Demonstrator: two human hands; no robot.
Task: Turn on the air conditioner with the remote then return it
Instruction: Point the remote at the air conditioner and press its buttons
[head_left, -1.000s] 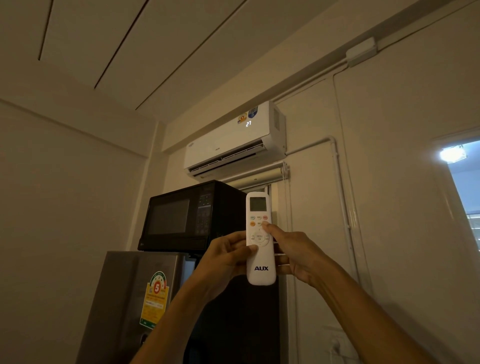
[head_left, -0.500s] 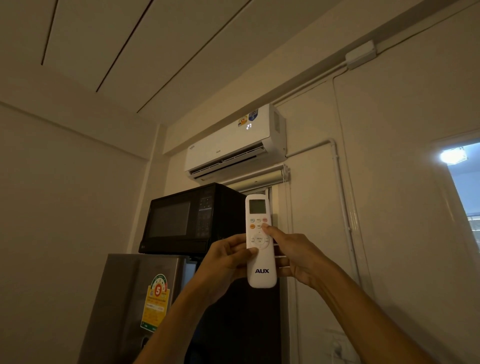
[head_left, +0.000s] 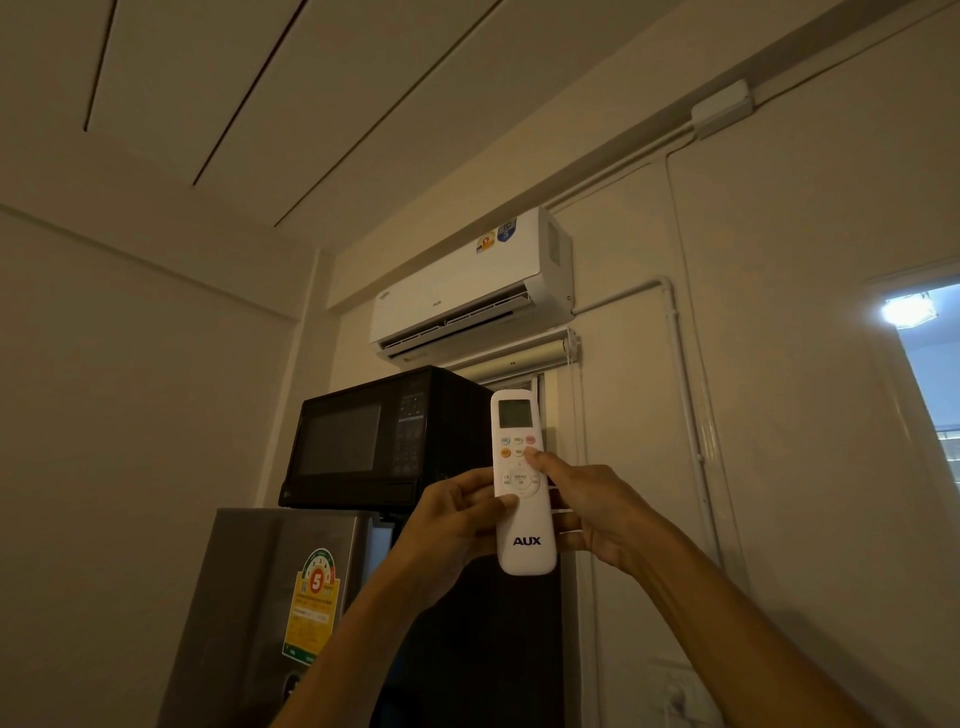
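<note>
Starting at the left, a steel-grey fridge (head_left: 270, 597) stands against the side wall with a yellow and green rating sticker (head_left: 313, 605) on its door; a black microwave (head_left: 384, 439) sits on top of it, door panel dark, keypad on its right side; above and a little to the right, the white air conditioner (head_left: 470, 291) is mounted high on the back wall under the ceiling, its louvre open at the bottom edge, two round stickers near its upper right corner; just beneath it hangs a rolled-up blind (head_left: 519, 358); below these, both bare arms reach up from the lower edge of the view; the left hand (head_left: 457, 525) is curled around the left side of the remote (head_left: 522, 483), its thumb lying across the face near the round menu pad; the remote is held upright in the air in front of the microwave's right edge, white, with a small grey screen at its top and the letters AUX near its bottom, its top end aimed up toward the air conditioner; the right hand (head_left: 597, 514) wraps the remote's right side, fingers behind it, its thumb tip pressed on a button just under the upper row; farther right a white pipe (head_left: 680, 395) runs down the wall; at the far right a window (head_left: 930, 364) shows a bright lamp outside.
</note>
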